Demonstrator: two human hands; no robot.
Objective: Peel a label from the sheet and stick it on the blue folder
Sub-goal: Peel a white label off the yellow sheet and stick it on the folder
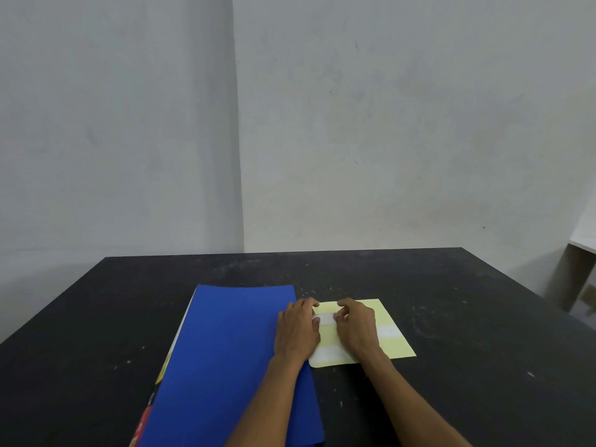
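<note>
A blue folder (225,356) lies flat on the black table (451,317), left of centre. Just to its right lies a pale yellow label sheet (395,345) carrying white labels. My left hand (298,330) rests on the sheet's left edge, partly over the folder's right edge, holding the sheet down. My right hand (356,327) is on the sheet with thumb and fingers pinched at the end of a white label (326,319) between the two hands. Other white labels show at the sheet's right (387,331) and front left (329,353). Both hands hide much of the sheet.
Printed paper with yellow, black and red sticks out from under the folder's left edge (154,395). The table's far edge meets a grey wall (354,124). A white shelf or desk (583,243) stands off the table's right side.
</note>
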